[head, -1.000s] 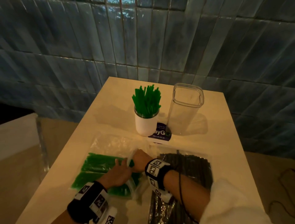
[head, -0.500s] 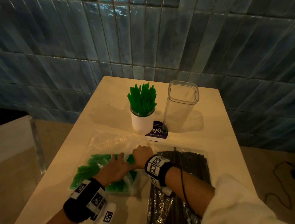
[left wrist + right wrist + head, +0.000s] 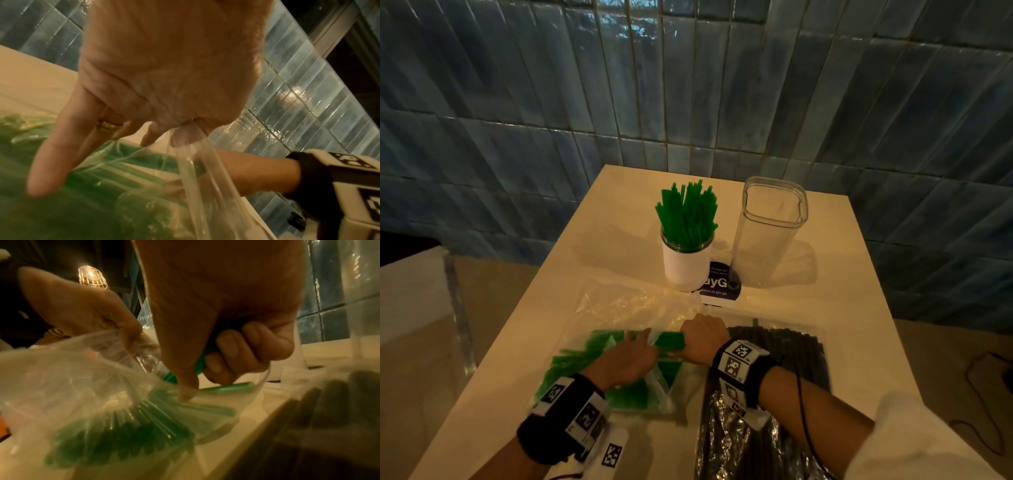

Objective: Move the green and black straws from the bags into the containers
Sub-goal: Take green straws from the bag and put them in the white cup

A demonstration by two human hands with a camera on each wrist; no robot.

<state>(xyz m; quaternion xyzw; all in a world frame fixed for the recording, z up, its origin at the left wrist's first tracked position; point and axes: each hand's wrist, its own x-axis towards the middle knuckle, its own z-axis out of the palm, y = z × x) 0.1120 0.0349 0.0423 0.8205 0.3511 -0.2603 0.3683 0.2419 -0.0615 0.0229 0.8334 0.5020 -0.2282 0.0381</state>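
Note:
A clear bag of green straws (image 3: 599, 363) lies on the near left of the table (image 3: 842, 308). My left hand (image 3: 626, 359) pinches the bag's open edge (image 3: 185, 136) between thumb and forefinger, its other fingers spread over the bag. Beside it my right hand (image 3: 702, 339) grips a bunch of green straws (image 3: 207, 360) at the bag's mouth, fingers curled round them. To the right lies the bag of black straws (image 3: 787, 356), partly under my right forearm. Further back stand a white cup (image 3: 686, 267) full of green straws (image 3: 688, 212) and a clear square container (image 3: 767, 236) with nothing in it.
A dark printed card (image 3: 719, 286) lies between the cup and the clear container. Blue wall tiles (image 3: 688, 85) close off the far side of the table. A clear panel (image 3: 457, 308) stands left of the table, and a cable (image 3: 989, 377) lies on the floor at right.
My right hand has drawn back slightly towards the right with green straws in its grip, and the bag has shifted a little. The left hand keeps its hold on the bag's edge.

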